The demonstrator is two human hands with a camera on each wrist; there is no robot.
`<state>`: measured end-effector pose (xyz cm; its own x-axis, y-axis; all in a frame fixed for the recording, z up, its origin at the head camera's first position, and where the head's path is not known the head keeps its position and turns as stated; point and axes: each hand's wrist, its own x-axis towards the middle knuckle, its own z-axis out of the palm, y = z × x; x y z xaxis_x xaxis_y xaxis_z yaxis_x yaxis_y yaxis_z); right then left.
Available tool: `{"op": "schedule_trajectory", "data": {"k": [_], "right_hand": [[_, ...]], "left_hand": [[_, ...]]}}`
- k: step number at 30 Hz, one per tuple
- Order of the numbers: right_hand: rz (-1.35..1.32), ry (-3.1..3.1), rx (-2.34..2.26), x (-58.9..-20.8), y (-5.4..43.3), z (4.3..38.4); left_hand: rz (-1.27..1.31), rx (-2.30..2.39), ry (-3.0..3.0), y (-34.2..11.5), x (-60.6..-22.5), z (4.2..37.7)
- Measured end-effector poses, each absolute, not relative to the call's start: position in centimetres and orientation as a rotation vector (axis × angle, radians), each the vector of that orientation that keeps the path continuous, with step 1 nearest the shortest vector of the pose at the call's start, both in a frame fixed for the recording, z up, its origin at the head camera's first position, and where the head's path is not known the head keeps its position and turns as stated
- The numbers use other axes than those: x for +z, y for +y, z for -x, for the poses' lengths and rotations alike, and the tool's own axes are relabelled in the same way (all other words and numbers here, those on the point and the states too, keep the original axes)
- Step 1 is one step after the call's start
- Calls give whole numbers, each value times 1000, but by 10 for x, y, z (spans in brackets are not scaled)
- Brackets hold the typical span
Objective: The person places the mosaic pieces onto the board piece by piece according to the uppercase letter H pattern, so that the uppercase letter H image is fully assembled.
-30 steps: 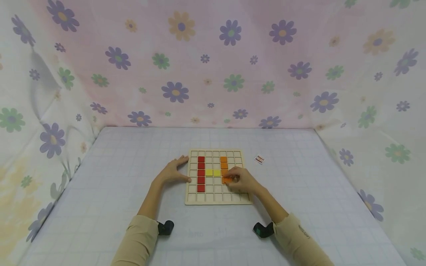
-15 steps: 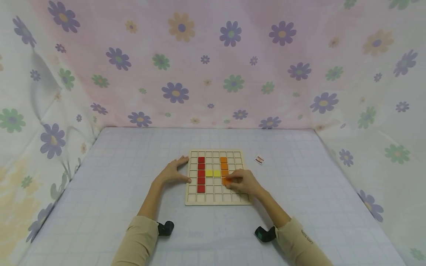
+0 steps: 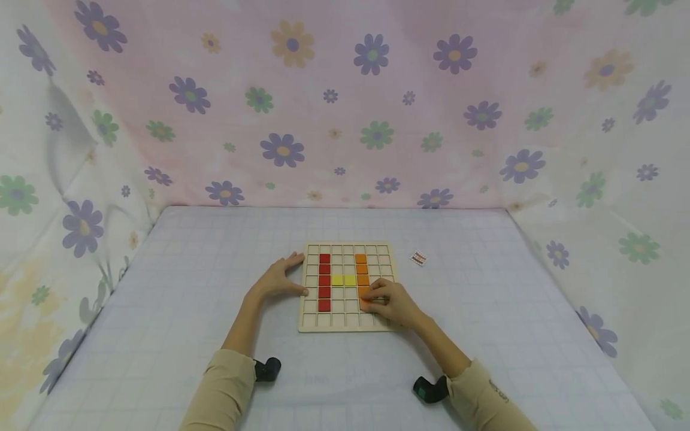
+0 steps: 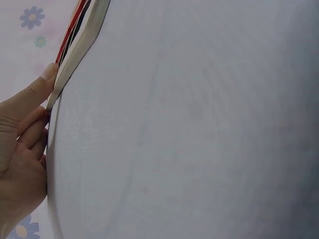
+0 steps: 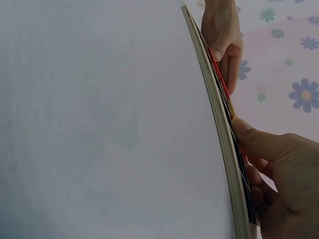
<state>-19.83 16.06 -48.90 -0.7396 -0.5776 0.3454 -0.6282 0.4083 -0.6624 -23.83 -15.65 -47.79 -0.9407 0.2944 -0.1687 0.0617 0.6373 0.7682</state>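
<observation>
A square wooden grid board (image 3: 339,321) lies on the cloth. It carries a column of red tiles (image 3: 324,280), two yellow tiles (image 3: 344,280) in the middle, and a column of orange tiles (image 3: 361,269) to their right. At the lower end of that column my right hand (image 3: 392,300) pinches an orange tile (image 3: 365,304) between thumb and fingers, partly hidden by them. My left hand (image 3: 279,280) rests against the board's left edge, thumb and fingers spread apart. In the left wrist view, its thumb (image 4: 42,84) touches the board's rim.
A small printed card (image 3: 418,257) lies on the table right of the board's far corner. Pale cloth (image 3: 215,239) covers the table. Flowered fabric (image 3: 345,108) hangs behind and at both sides. Black devices (image 3: 268,369) are worn at both wrists.
My right hand has moved slightly toward me along the orange column, bringing the tile below the fourth one. My left hand has stayed at the board's edge.
</observation>
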Motion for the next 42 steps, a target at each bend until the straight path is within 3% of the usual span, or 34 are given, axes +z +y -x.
{"op": "schedule_trajectory", "data": {"k": [42], "right_hand": [[-1340,-2774,993,-472,174,206]], "left_hand": [[-302,1255,2560,-152,-480,240]]}}
